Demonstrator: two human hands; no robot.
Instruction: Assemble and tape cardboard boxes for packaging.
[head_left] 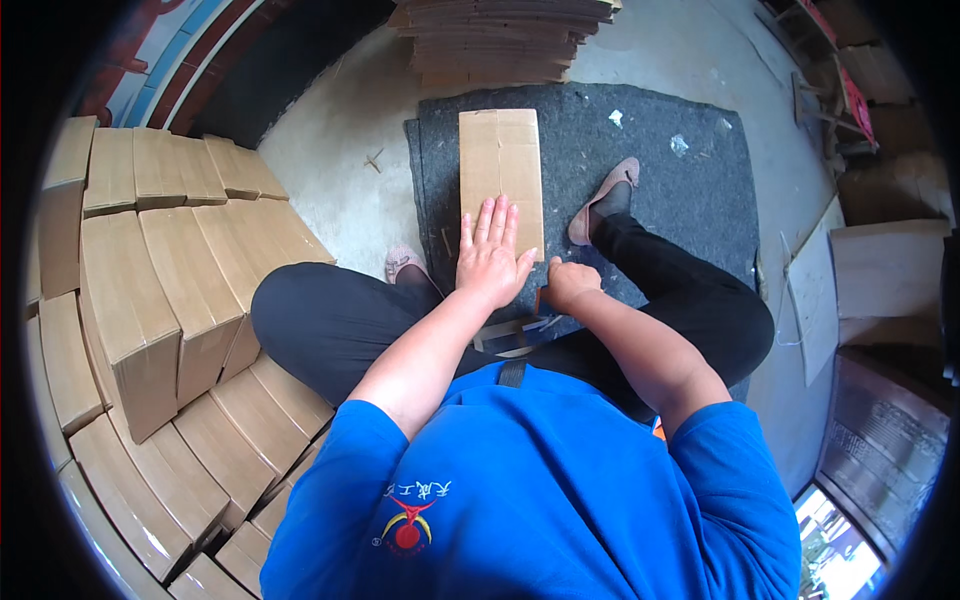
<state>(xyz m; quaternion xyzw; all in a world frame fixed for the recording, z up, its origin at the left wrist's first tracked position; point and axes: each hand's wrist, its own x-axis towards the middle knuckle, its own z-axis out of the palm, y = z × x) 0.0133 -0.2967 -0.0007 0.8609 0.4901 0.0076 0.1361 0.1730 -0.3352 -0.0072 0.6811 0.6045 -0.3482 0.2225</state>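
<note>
A long, narrow brown cardboard box (pixel 500 150) lies closed on the dark grey mat, a seam running along its top face. My left hand (pixel 490 260) rests flat on the near part of the box, fingers stretched out and slightly apart. Just off the box's near right corner, my right hand (pixel 573 283) is closed in a fist. Below that fist a small brown and blue piece (pixel 542 300) shows, mostly hidden; I cannot tell its kind or whether the fingers hold it.
The mat (pixel 680 220) lies on a concrete floor between my feet, with a few plastic scraps (pixel 680 145) on it. Many closed cardboard boxes (pixel 130 290) are stacked at my left. Flattened cardboard (pixel 500 40) is piled ahead. More cartons (pixel 890 270) stand at the right.
</note>
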